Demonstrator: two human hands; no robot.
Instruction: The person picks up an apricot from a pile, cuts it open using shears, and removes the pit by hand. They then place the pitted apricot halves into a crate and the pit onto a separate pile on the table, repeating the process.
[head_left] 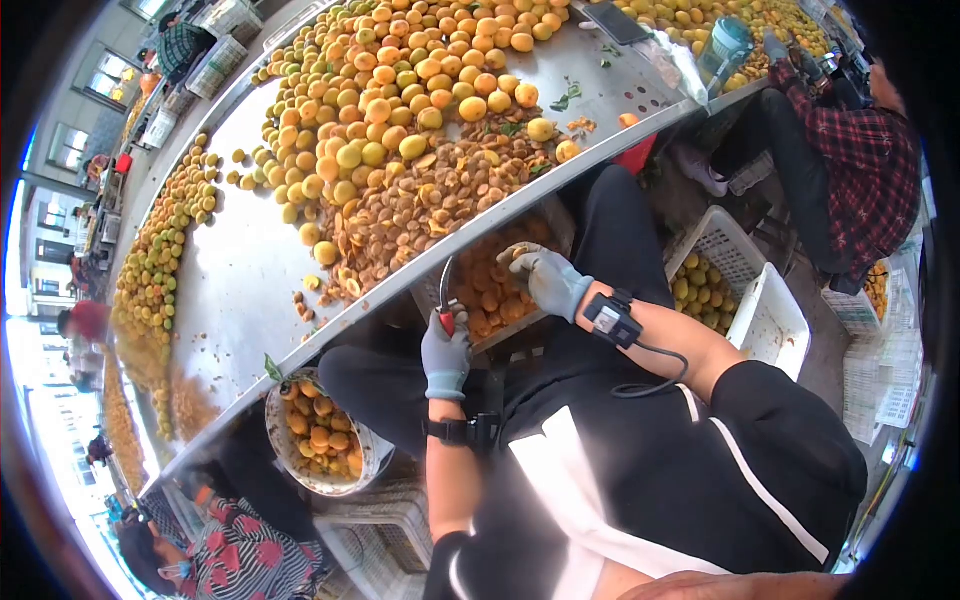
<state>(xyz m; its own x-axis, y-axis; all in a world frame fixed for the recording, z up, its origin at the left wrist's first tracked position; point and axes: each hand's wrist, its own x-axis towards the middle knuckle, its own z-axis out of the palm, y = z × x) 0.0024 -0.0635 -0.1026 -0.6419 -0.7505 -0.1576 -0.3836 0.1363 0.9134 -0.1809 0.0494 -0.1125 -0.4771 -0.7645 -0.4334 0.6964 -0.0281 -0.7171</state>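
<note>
My left hand (447,352), in a grey glove, is closed around the red handle of a curved knife (445,290), its thin bent metal end pointing up beside the table edge. My right hand (552,282), also gloved, hovers over a crate of apricot halves (490,300) below the table edge. Its fingers are bent but apart, with no fruit visible in them. Ahead on the metal table lies a heap of apricot pits (400,225), with whole apricots (390,110) piled behind it.
A white bucket of apricots (283,462) stands left of my legs. At right are a crate of greener fruit (735,245) and a white tub (785,325). A phone (615,22) and a bottle (727,50) rest on the metal table (225,290). Other people sit on both sides.
</note>
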